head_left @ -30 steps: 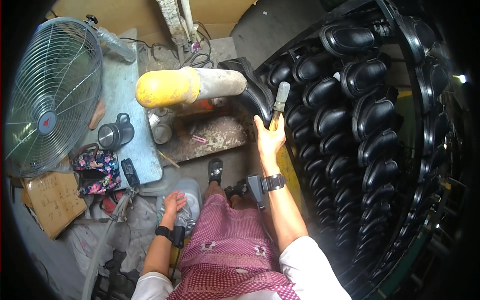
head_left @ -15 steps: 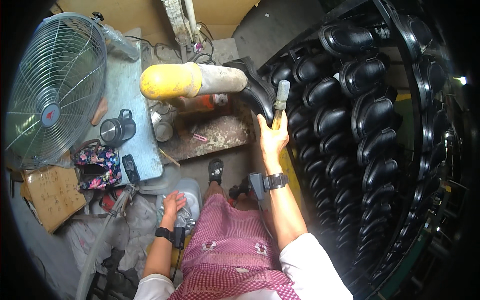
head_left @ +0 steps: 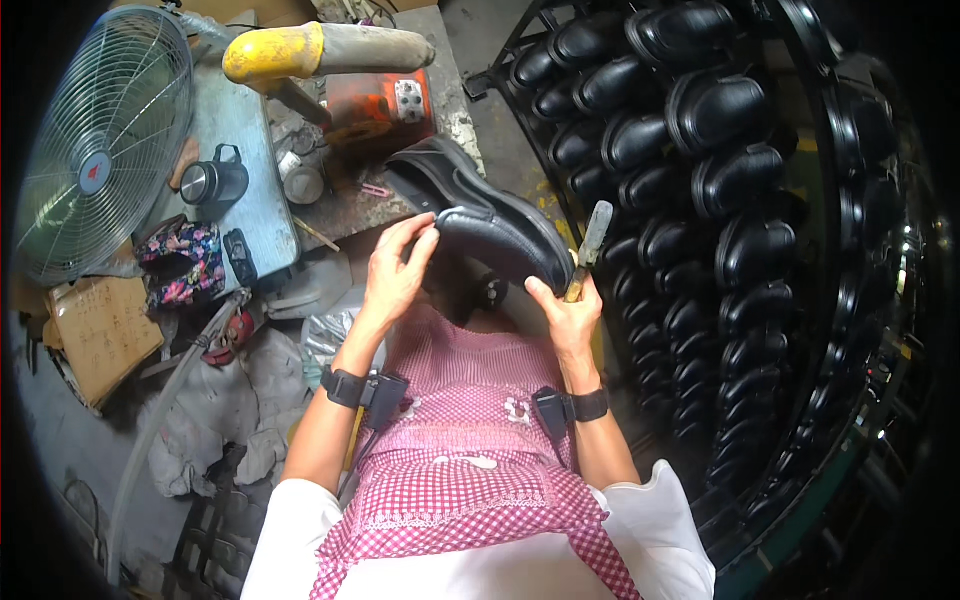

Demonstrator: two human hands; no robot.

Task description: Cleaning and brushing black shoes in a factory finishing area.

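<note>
A black leather shoe (head_left: 505, 245) is held up in front of me at waist height, its toe toward the right and its heel toward the far left. My right hand (head_left: 572, 322) grips it at the toe end. The same hand also holds a tool with a yellowish wooden handle and a flat grey blade (head_left: 596, 232), the blade pointing up and away from me. My left hand (head_left: 393, 278) is at the shoe's near side, thumb and forefinger pinched together at the edge of its upper. What lies between those fingertips is too small to make out.
Beyond the shoe, a grey metal arm with a yellow end (head_left: 275, 52) juts above a worn bench (head_left: 455, 95) with an orange machine (head_left: 365, 100). Racks of black shoes (head_left: 725, 110) fill the right. At left are a fan (head_left: 95, 150), a blue table (head_left: 262, 215) and a lidded mug (head_left: 215, 180).
The shoe has come off the metal arm and toward me in my right hand, along with the tool. My left hand has risen from the lower left to the shoe. The view has shifted.
</note>
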